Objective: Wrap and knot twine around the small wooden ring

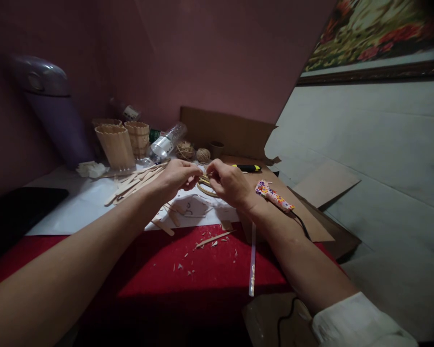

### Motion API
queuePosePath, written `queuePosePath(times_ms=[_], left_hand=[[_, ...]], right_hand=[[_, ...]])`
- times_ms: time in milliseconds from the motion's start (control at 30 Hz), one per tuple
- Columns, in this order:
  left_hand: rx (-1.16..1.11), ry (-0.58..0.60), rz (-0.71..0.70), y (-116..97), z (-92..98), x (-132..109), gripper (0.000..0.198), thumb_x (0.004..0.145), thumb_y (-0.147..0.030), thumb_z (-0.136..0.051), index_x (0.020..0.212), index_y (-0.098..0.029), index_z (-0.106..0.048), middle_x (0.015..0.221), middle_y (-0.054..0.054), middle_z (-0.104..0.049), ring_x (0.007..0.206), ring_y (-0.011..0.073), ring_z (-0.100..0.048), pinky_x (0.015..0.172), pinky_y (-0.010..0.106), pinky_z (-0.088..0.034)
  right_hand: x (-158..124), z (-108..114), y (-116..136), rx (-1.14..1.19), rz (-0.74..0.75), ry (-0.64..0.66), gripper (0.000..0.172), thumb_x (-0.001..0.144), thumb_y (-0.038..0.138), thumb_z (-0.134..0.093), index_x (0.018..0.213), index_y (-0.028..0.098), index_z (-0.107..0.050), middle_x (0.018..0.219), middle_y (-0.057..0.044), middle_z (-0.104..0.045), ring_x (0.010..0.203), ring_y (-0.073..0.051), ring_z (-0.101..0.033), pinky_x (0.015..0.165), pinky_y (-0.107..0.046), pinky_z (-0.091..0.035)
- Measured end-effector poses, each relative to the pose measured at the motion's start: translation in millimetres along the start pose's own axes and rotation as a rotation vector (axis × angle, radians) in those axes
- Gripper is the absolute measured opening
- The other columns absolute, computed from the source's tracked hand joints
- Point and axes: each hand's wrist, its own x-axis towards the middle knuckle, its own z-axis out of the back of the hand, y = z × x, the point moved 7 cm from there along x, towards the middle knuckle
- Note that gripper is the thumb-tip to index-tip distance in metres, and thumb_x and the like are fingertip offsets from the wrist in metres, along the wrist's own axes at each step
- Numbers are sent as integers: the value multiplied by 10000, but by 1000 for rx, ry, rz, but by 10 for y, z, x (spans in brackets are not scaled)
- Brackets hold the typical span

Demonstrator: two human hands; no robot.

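Note:
Over the middle of the table, my left hand (179, 176) and my right hand (229, 183) face each other with fingertips pinched. Whatever lies between the fingers is too small or hidden to make out. Just beneath them, partly covered, is a yellowish ring-shaped item (207, 188). A pile of flat wooden craft sticks (139, 183) lies left of my left hand, near its wrist. To the right of my right hand rests a flower-patterned glue gun (275, 195) with a black cord. A yellow and black utility knife (248, 168) lies behind that hand.
Stick-covered cups (115, 147), a lying plastic bottle (166, 143) and twine balls (203, 154) stand at the back. A purple flask (58, 111) is at left. A clear glue stick (252, 260) and wood scraps (213, 239) lie on the red cloth (159, 279). Cardboard (224, 132) leans behind.

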Motion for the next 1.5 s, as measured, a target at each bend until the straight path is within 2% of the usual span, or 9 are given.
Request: queuePosePath(times_ms=[167, 300, 400, 500, 633, 867, 967, 1167, 1500], left_hand=[[-90, -156, 36, 15, 120, 0, 170, 661, -96, -592, 503, -118, -533, 430, -5, -471, 346, 50, -383, 367, 209, -231], [-235, -212, 42, 11, 170, 6, 138, 640, -61, -596, 528, -102, -527, 470, -7, -488, 388, 38, -416, 393, 180, -287], [-285, -223, 61, 17, 175, 15, 108, 640, -64, -602, 561, -96, -535, 498, -1, -508, 400, 36, -425, 389, 169, -294], [-312, -234, 69, 26, 180, 25, 106, 642, -58, -595, 564, -96, -533, 504, 4, -515, 405, 36, -426, 385, 164, -301], [-349, -211, 65, 36, 160, 38, 143, 634, -50, -599, 532, -102, -513, 484, -6, -493, 388, 28, -402, 367, 157, -279], [-338, -134, 96, 36, 85, -2, 103, 632, -47, -602, 560, -91, -542, 491, -1, -504, 402, 35, -419, 381, 163, -280], [-284, -47, 106, 28, 30, -15, 98, 651, -70, -606, 567, -89, -558, 468, -7, -484, 391, 40, -408, 382, 177, -268], [-179, 52, 73, 2, -38, -30, 145, 683, -93, -593, 540, -91, -568, 460, -1, -481, 389, 40, -387, 395, 195, -246], [-75, 122, 19, -31, -109, -43, 155, 725, -117, -582, 571, -107, -569, 463, 21, -515, 358, 47, -386, 378, 213, -203]], right_hand=[[-33, 145, 120, -98, -10, -139, 150, 809, 185, -512, 930, 167, -599, 1036, -94, -570, 805, -165, -535, 655, -275, -380], [-37, -36, 174, -107, -30, 67, 222, 871, 289, -478, 791, 164, -644, 807, -89, -628, 701, -172, -540, 624, -290, -359], [-57, -168, 110, -135, -119, 142, 278, 885, 269, -451, 1047, 126, -625, 779, -118, -669, 659, -189, -562, 601, -293, -353], [-65, -170, 76, -130, -153, 70, 428, 889, 262, -442, 1271, 77, -493, 869, -155, -689, 705, -209, -600, 622, -297, -391], [-65, -91, 101, -68, -109, -76, 461, 892, 233, -425, 1321, 67, -448, 1015, -173, -670, 811, -215, -619, 708, -315, -452], [-44, 15, 83, 78, -75, -265, 323, 863, 203, -476, 1148, 116, -604, 1060, -149, -606, 952, -213, -587, 825, -352, -487], [-29, -10, 70, 219, -47, -259, 308, 842, 166, -502, 1134, 141, -595, 1136, -132, -598, 1063, -211, -564, 891, -353, -469], [-31, -190, -72, 552, -215, -123, 209, 897, 287, -453, 939, 140, -595, 779, -44, -650, 587, -113, -608, 569, -241, -476], [-40, -222, -132, 965, -365, -134, 245, 834, 434, -525, 803, 199, -463, 460, 81, -529, 287, -50, -420, 297, -148, -303]])
